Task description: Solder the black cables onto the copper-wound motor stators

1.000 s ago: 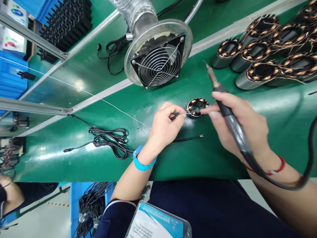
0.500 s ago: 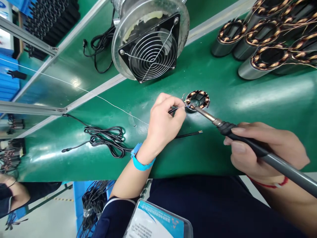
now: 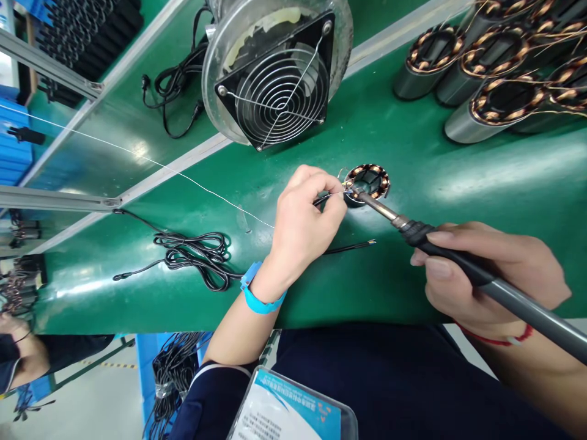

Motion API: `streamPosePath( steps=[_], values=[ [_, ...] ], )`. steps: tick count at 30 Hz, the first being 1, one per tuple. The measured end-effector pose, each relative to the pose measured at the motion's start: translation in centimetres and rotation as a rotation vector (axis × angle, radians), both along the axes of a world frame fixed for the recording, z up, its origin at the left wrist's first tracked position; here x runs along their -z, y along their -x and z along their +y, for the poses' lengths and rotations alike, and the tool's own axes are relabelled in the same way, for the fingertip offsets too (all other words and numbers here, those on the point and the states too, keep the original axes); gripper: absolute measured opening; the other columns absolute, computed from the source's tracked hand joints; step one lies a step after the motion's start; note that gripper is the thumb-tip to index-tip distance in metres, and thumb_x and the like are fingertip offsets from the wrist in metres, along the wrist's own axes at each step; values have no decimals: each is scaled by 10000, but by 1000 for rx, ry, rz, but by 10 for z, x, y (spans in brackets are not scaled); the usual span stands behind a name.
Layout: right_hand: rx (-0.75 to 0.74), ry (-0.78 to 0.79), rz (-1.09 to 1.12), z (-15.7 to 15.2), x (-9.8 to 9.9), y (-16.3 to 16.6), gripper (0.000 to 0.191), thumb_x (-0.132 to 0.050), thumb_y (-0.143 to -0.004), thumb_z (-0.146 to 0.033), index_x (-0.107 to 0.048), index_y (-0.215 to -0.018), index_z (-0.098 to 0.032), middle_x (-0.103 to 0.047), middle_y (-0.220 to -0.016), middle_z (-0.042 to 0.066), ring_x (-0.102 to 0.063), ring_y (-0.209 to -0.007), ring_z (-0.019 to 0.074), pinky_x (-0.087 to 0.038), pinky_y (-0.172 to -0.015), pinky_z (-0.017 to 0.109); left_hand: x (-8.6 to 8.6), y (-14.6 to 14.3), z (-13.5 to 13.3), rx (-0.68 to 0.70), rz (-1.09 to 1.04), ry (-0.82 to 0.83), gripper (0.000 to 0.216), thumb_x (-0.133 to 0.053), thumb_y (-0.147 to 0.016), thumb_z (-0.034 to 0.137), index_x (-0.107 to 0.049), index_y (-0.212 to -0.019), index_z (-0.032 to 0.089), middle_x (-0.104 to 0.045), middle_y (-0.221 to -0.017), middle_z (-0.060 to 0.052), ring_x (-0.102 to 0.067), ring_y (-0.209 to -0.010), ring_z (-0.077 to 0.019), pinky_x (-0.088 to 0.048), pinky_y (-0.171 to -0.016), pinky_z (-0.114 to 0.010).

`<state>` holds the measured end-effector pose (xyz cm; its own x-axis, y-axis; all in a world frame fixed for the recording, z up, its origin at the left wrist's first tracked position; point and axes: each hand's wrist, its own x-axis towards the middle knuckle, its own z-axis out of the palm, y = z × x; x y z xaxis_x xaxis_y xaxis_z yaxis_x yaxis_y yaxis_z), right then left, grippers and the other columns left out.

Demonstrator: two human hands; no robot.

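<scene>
My right hand (image 3: 490, 269) grips a soldering iron (image 3: 463, 260) by its dark handle, its tip at the near left rim of a copper-wound motor stator (image 3: 368, 180). Pinched in the fingers of my left hand (image 3: 308, 217), at the stator's left side, is a black cable (image 3: 323, 198) with thin wire ends reaching the rim. A thin pale strand (image 3: 202, 186), which looks like solder wire, runs from the upper left to behind my left hand. Whether tip and wires touch is too small to tell. Another cable end (image 3: 353, 247) with bare tips lies below the stator.
A fan with a wire guard (image 3: 282, 107) stands behind my left hand. Several wound stators (image 3: 495, 104) stand at the upper right. Coiled black cable (image 3: 197, 253) lies on the left of the green bench (image 3: 114, 293). Another person's arm (image 3: 27, 348) shows at the lower left.
The view has shifted slightly. Both hands hold nearly the same pose, with the iron's tip still at the stator's left rim.
</scene>
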<state>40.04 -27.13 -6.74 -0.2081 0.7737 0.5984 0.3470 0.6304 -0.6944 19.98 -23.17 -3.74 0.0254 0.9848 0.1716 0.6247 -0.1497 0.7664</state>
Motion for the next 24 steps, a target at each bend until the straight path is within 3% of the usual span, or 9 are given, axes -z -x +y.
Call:
streamPosePath(
  steps=[8, 14, 19, 24],
  values=[
    [19, 9, 45, -2, 3, 3, 141, -657, -902, -217, -666, -1042, -210, -650, -701, 13, -618, -499, 133, -494, -433, 225, -3, 0, 1, -6, -7, 34, 218, -553, -784, 13, -569, -681, 205, -633, -834, -16, -559, -785, -142, -443, -694, -295],
    [55, -81, 130, 2, 8, 8, 314, -652, -847, -117, -695, -1148, -196, -635, -665, 5, -612, -523, 150, -447, -423, 245, -4, 0, 1, 5, 2, 23, 226, -552, -786, 6, -570, -679, 205, -637, -833, -16, -566, -794, -143, -446, -702, -293],
    [117, -29, 3, 7, -3, 10, 387, -702, -862, -150, -667, -1232, -258, -702, -798, 26, -643, -636, 173, -538, -577, 311, -2, 1, 0, 25, 5, -3, 215, -548, -782, 1, -582, -704, 198, -638, -841, -18, -571, -794, -140, -445, -693, -284],
    [73, 70, -97, 16, -21, 12, 444, -650, -964, -227, -574, -1389, -328, -738, -1128, 2, -730, -917, 190, -603, -796, 336, -3, 1, 0, 23, 22, 1, 206, -553, -785, 15, -588, -709, 204, -635, -842, -15, -571, -797, -147, -448, -704, -294]
  ],
)
